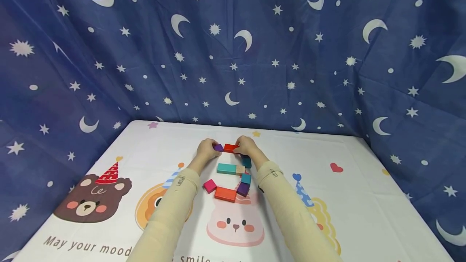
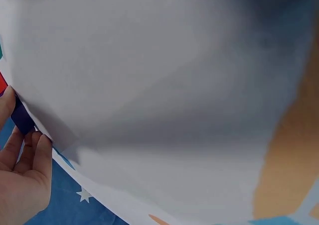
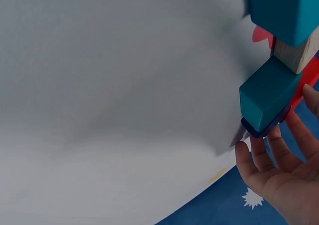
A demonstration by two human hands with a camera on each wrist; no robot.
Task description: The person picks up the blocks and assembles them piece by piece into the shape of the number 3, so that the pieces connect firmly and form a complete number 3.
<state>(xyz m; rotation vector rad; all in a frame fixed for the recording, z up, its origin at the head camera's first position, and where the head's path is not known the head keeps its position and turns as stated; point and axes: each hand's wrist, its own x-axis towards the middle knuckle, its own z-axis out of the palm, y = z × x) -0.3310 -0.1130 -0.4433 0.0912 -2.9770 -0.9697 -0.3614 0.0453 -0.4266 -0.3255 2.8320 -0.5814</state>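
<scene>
At the far end of the layout, my left hand (image 1: 208,149) pinches a small purple block (image 1: 218,147) between thumb and fingers; the left wrist view shows this purple block (image 2: 22,117) too. Right beside it lies a red block (image 1: 230,148). The thumb and index finger of my right hand (image 1: 246,146) are on either side of the red block's right end. In the right wrist view, the other fingers of the right hand (image 3: 289,163) curl by a dark blue block (image 3: 266,124), with a teal block (image 3: 269,93) close to them.
Nearer me on the white printed tablecloth (image 1: 346,205) lie a long teal block (image 1: 226,168), a wooden block (image 1: 240,170), a small teal block (image 1: 246,178), a purple one (image 1: 243,189), an orange-red block (image 1: 225,194) and a pink block (image 1: 209,186). A blue curtain (image 1: 225,51) hangs behind.
</scene>
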